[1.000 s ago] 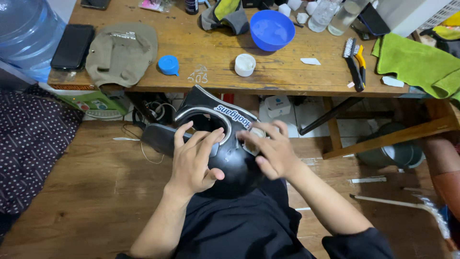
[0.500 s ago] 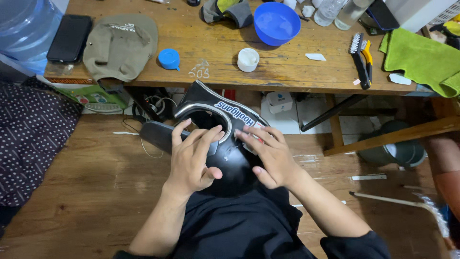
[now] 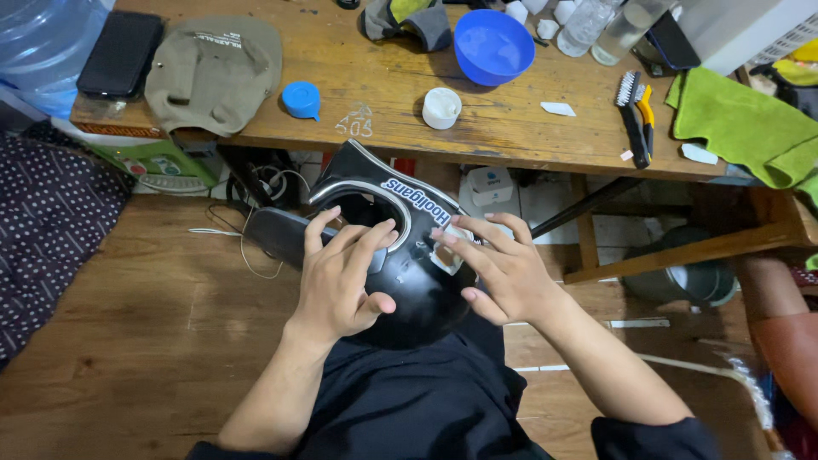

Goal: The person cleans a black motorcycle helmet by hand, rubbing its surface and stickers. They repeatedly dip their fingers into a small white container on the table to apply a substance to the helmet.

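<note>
Helmet (image 3: 409,285), black and glossy, is sitting on the person's lap, its opening turned up and away toward the table (image 3: 511,128). Left hand (image 3: 341,277) is lying across the near left side of the shell, fingers (image 3: 368,243) spread and curling over the rim of the opening, thumb pressing against the shell below; it is steadying the helmet rather than closing round it. Right hand (image 3: 503,268) is coming in from the right with the wrist bent, fingers stretched flat and pressing a small white pad (image 3: 449,247) against the shell just under the rim trim; the thumb is tucking underneath. Both forearms are angling up from the bottom of the view over dark clothing.

Beyond the helmet, cables (image 3: 264,192) are trailing on the wooden floor under the table edge. On the table, nearest the helmet, a white cup (image 3: 441,108) is standing beside a blue cap (image 3: 302,100). Farther back a blue bowl (image 3: 494,47) is resting near a grey cloth (image 3: 409,21). An olive cap (image 3: 213,72) and a dark phone (image 3: 119,53) are lying at the left, next to a water jug (image 3: 38,43). At the right, a brush (image 3: 635,115) is lying beside a green towel (image 3: 741,128). Nothing is standing between the hands and the helmet.
</note>
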